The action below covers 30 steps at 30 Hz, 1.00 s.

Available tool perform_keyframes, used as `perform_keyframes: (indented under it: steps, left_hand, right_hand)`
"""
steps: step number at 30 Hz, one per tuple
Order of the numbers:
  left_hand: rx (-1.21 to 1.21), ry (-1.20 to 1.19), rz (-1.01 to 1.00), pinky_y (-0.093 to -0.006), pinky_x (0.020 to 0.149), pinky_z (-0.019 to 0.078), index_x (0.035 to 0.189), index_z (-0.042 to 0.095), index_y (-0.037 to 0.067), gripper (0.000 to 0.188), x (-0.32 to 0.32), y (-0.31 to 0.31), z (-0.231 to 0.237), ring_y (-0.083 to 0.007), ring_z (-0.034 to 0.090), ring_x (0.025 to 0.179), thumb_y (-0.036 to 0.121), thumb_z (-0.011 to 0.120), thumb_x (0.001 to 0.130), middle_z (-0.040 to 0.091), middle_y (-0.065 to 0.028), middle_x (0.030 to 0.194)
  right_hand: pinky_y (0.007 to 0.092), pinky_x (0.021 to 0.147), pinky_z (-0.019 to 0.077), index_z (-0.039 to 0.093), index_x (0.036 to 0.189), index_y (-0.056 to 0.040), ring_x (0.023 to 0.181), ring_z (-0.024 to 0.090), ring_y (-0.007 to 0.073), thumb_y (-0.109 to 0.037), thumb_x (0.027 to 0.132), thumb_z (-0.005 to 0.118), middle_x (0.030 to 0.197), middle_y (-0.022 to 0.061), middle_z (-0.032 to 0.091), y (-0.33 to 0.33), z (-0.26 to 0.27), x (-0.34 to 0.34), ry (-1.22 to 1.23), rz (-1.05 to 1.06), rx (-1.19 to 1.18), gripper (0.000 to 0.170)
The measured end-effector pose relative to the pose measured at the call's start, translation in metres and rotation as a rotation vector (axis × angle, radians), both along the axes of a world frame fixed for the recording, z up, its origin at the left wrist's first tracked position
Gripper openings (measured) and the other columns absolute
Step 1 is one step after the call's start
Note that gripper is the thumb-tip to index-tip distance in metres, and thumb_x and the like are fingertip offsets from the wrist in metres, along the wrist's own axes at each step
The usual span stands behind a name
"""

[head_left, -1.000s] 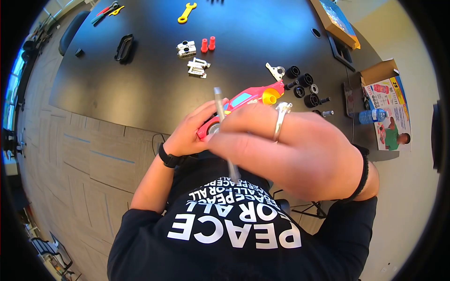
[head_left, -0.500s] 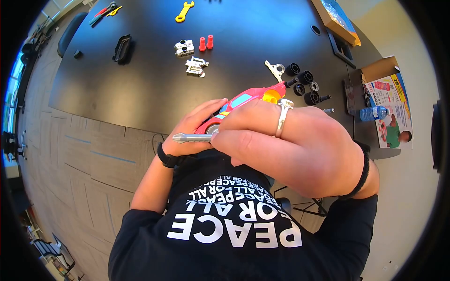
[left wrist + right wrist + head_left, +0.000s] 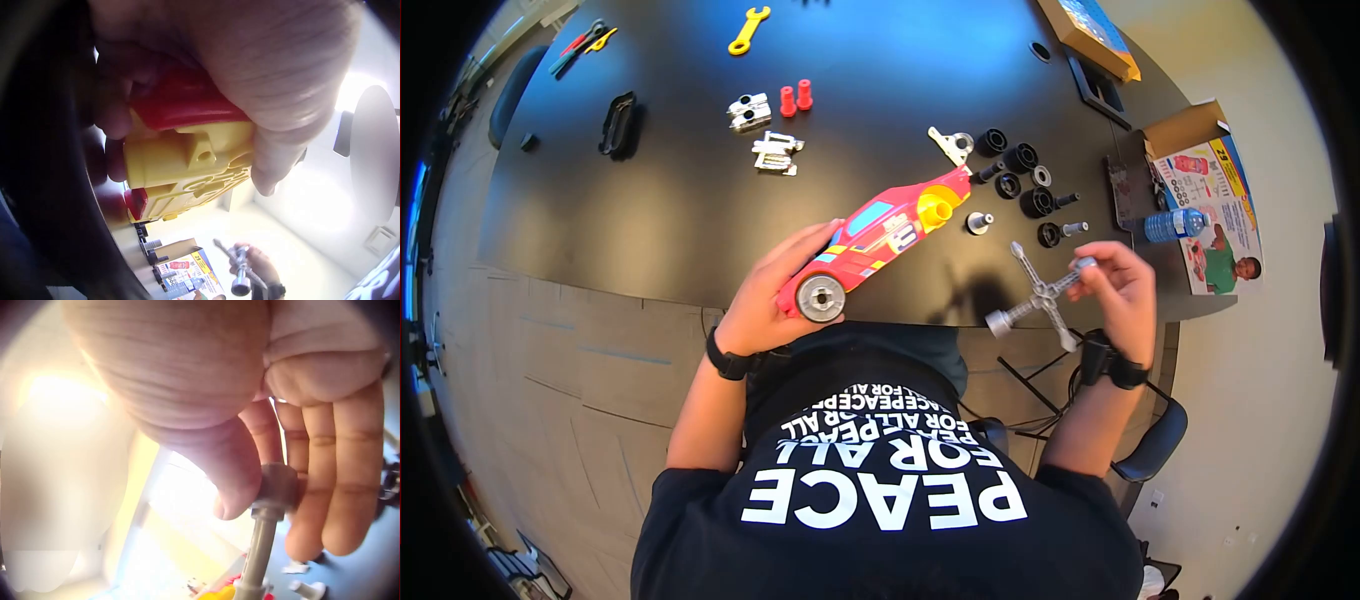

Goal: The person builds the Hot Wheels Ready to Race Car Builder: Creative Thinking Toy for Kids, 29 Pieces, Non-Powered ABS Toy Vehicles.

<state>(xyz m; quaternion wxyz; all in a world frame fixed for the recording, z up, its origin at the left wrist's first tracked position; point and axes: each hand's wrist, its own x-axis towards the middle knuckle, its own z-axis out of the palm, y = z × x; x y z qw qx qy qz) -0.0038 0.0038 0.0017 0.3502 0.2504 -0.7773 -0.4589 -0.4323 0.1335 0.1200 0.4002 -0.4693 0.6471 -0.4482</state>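
Observation:
My left hand (image 3: 775,285) grips the rear of a red toy race car (image 3: 878,238) with blue windows, above the table's near edge. A grey-hubbed wheel (image 3: 821,298) sits on the car's near end, and a yellow round hub (image 3: 937,210) shows toward its other end. In the left wrist view, the yellow underside (image 3: 187,156) faces the camera. Off to the right, my right hand (image 3: 1127,300) pinches one end of a grey four-way lug wrench (image 3: 1045,298), held in the air apart from the car. Thumb and fingertips close round its socket end (image 3: 279,486) in the right wrist view.
Black wheels (image 3: 1022,157) and small grey pins lie beyond the car, to the right. Chrome parts (image 3: 777,153), red pieces (image 3: 788,101), a yellow wrench (image 3: 749,30) and a black tray-like part (image 3: 617,125) lie farther back. A water bottle (image 3: 1177,225) stands before a printed box (image 3: 1250,215).
The right hand has drawn the lug wrench off the wheel and out to the right, after turning it there. The car, still in the left hand, now shows its whole side.

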Motion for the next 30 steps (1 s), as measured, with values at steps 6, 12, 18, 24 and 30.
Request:
perform_keyframes:
  steps: [6, 12, 18, 24, 30]
  left_hand:
    - [-0.052, -0.023, 0.028, -0.0461, 0.119, 0.0463, 0.161, 0.055, 0.004, 0.094, 0.000, -0.002, -0.010, -0.0407, 0.060, 0.145, 0.022, 0.097, 0.079, 0.061, -0.0228, 0.158]
    - [-0.019, -0.011, 0.029, -0.0456, 0.119, 0.0466, 0.161, 0.055, 0.004, 0.097, -0.002, -0.001, -0.009, -0.0404, 0.060, 0.144, 0.021, 0.098, 0.077, 0.061, -0.0226, 0.158]
    - [-0.017, -0.010, 0.043, -0.0452, 0.119, 0.0462, 0.161, 0.055, 0.003, 0.097, -0.001, -0.001, -0.011, -0.0401, 0.060, 0.144, 0.020, 0.098, 0.076, 0.061, -0.0226, 0.157]
    - [-0.040, -0.013, 0.049, -0.0462, 0.120, 0.0461, 0.160, 0.056, 0.003, 0.096, -0.001, 0.000, -0.012, -0.0414, 0.060, 0.144, 0.024, 0.098, 0.076, 0.062, -0.0230, 0.156]
    - [-0.050, -0.009, 0.049, -0.0462, 0.117, 0.0487, 0.158, 0.058, 0.003, 0.092, -0.002, 0.000, -0.004, -0.0415, 0.063, 0.141, 0.022, 0.096, 0.077, 0.063, -0.0228, 0.155]
  right_hand:
    - [0.0251, 0.062, 0.0576, 0.072, 0.120, 0.0038, 0.072, 0.069, 0.0102, -0.005, 0.101, 0.081, 0.097, 0.0067, 0.077, 0.028, -0.097, -0.015, -0.124, -0.286, 0.015, 0.023]
    - [0.0240, 0.056, 0.0485, 0.075, 0.115, 0.0043, 0.067, 0.062, 0.0057, -0.008, 0.096, 0.087, 0.095, 0.0049, 0.076, 0.011, -0.096, -0.014, 0.187, -0.375, 0.103, 0.026]
    - [0.0325, 0.070, 0.0561, 0.075, 0.118, -0.0034, 0.078, 0.071, 0.0223, -0.001, 0.091, 0.082, 0.123, 0.0120, 0.074, -0.048, -0.071, -0.005, 0.877, -0.237, -0.239, 0.029]
    - [0.0482, 0.097, 0.0575, 0.070, 0.135, -0.0071, 0.120, 0.069, 0.0397, 0.011, 0.087, 0.074, 0.134, 0.0162, 0.067, -0.090, -0.086, -0.020, 1.061, 0.057, -0.065, 0.051]
    - [0.0371, 0.088, 0.0603, 0.070, 0.144, -0.0105, 0.113, 0.069, 0.0265, 0.009, 0.084, 0.077, 0.126, 0.0135, 0.059, -0.087, -0.048, 0.000, 0.772, -0.135, -0.187, 0.063]
